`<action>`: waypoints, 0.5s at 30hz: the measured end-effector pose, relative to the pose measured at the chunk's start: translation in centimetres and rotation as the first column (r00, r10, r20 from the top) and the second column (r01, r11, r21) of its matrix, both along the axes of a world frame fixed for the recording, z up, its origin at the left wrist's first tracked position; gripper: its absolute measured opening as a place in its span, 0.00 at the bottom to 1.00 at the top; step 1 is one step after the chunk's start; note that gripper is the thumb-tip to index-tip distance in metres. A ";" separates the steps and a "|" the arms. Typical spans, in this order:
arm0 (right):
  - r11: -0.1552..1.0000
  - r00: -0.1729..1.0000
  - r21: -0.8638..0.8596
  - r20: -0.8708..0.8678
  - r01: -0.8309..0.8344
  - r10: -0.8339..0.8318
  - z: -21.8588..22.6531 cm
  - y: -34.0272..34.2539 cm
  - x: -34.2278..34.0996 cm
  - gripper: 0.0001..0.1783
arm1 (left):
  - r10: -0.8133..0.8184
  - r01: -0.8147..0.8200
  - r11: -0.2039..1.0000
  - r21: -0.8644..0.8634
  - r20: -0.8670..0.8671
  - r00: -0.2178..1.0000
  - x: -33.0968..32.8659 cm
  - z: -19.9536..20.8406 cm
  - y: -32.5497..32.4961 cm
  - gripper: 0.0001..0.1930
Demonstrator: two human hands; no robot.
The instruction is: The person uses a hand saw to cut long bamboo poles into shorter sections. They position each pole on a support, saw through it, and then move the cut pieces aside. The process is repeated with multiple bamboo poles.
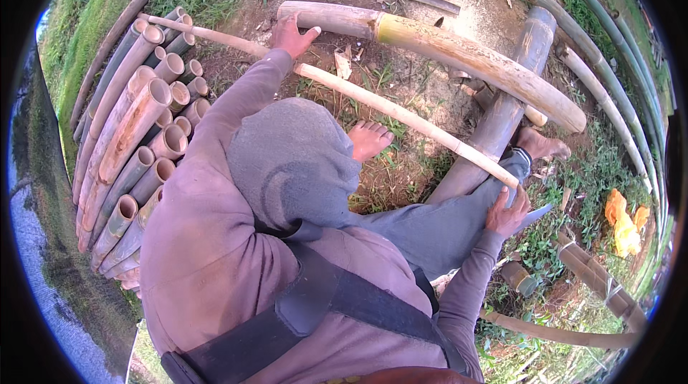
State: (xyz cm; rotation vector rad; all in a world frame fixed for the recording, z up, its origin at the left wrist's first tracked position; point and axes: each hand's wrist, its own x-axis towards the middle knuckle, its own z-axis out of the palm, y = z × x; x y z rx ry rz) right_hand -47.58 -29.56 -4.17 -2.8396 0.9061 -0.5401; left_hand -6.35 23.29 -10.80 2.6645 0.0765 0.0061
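A thick pale bamboo pole [476,69] lies across a grey bamboo log [491,127] near its far end, above the ground [251,15]. A long thin strip [401,113] crosses that log nearer the person. The left hand [290,36] touches the pole's left end, thumb spread, its grip unclear; the right hand's [506,213] fingers curl at the strip's near end beside a blade [536,214], but I cannot tell which they clasp.
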 end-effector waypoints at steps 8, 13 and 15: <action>0.928 0.940 -0.156 -0.102 -0.339 0.326 1.2 3.9 5.3 0.33 | 0.010 -0.015 0.997 0.073 0.079 0.997 0.3 1.6 -0.5 0.34; 0.851 0.852 -0.045 -0.073 -0.523 0.519 0.7 6.9 9.8 0.34 | -0.349 0.331 0.904 0.272 0.020 0.937 4.9 3.6 -0.6 0.29; 0.837 0.835 0.015 -0.054 -0.547 0.547 -0.4 8.0 11.4 0.34 | -0.456 0.461 0.770 0.442 -0.125 0.881 7.5 6.1 -1.6 0.32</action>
